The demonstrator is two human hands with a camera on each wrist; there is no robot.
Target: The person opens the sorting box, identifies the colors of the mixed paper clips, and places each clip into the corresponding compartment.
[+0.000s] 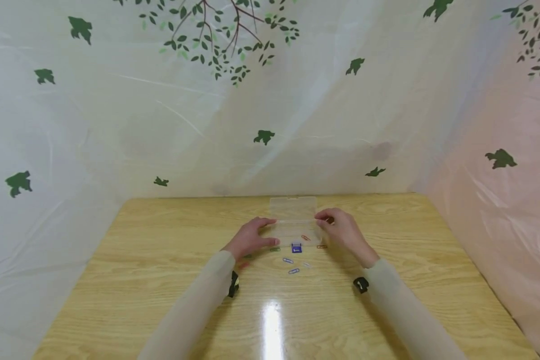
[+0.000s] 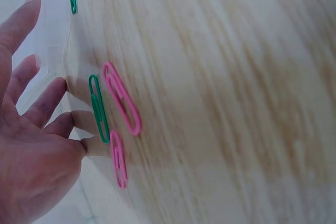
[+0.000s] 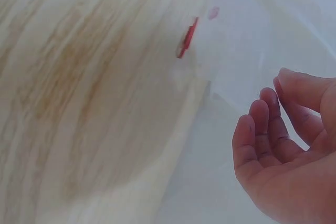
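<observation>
A clear plastic box (image 1: pixel 282 231) lies near the table's back edge, its lid (image 1: pixel 292 207) raised at the far side. My left hand (image 1: pixel 251 236) spans the box's left end, thumb at the front corner and index finger at the back, fingers spread and fairly straight. At the back right corner is my right hand (image 1: pixel 342 231), thumb and index tips close together; whether they pinch the wall cannot be seen. A red paper clip (image 1: pixel 305 238) shows within the box's outline. A small blue item (image 1: pixel 296 248) stands at its front edge. Pink paper clips (image 2: pixel 122 98) and a green paper clip (image 2: pixel 98 108) lie beside my left hand.
Blue paper clips (image 1: pixel 288 260) and a pale clip (image 1: pixel 307 264) lie in front of the box. Another red clip (image 1: pixel 321 246) is by its front right corner, a green one (image 1: pixel 275 249) by its front left. A patterned curtain (image 1: pixel 207 150) hangs behind the table (image 1: pixel 162 280).
</observation>
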